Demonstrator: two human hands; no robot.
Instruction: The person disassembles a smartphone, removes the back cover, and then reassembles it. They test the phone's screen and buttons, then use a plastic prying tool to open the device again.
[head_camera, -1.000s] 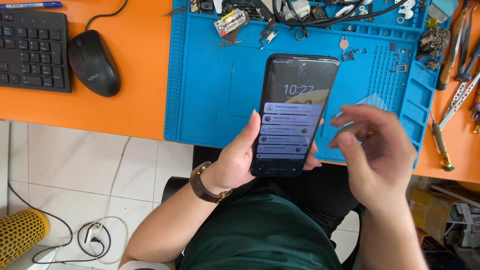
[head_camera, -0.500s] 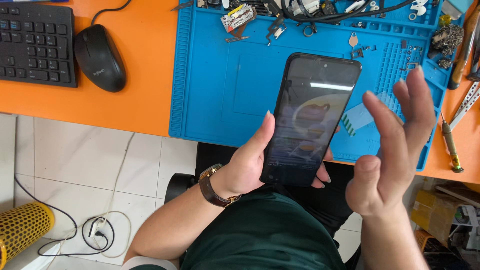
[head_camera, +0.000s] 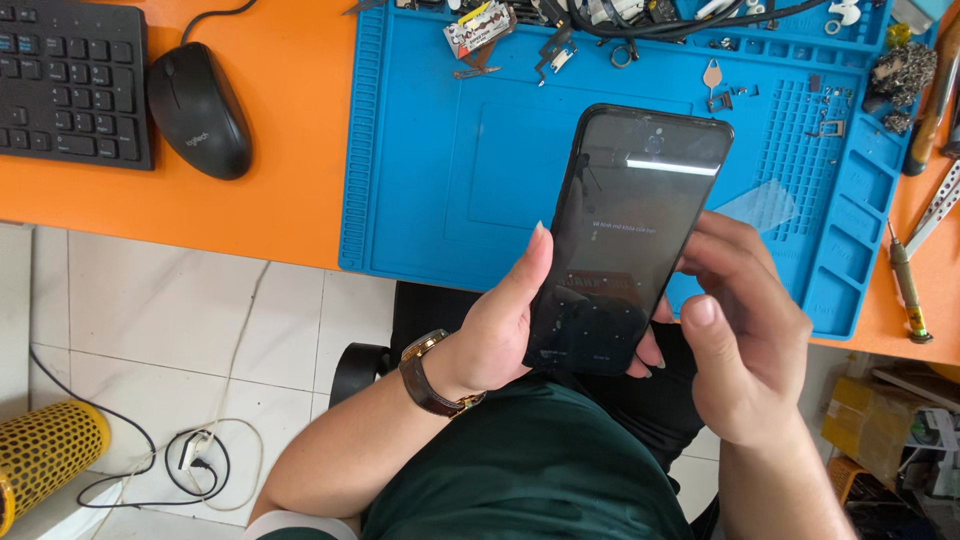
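- Nearest to me, my left hand (head_camera: 497, 330), with a brown-strapped watch (head_camera: 432, 375) on its wrist, is clamping a black smartphone (head_camera: 628, 235) from the left, thumb lying along the phone's left edge and fingertips showing under its lower right side.
- My right hand (head_camera: 748, 335) is closing loosely against the phone's right edge, fingers touching the side of the case; I cannot tell whether it is gripping or only resting there.
- The phone is hanging above my lap and the near edge of the blue mat (head_camera: 450, 170), its dim screen facing up and tilting slightly to the right.
- The mat is lying on the orange worktop (head_camera: 290, 150), and a clear film piece (head_camera: 762, 205) is lying on the mat just beside the phone's right edge.
- Along the mat's far edge, small parts and black cables (head_camera: 640, 20) are lying in a cluster.
- Toward the worktop's far left corner, a black mouse (head_camera: 198, 110) is sitting just beside a black keyboard (head_camera: 70, 80).
- At the worktop's right edge, a screwdriver (head_camera: 908, 285) is lying.
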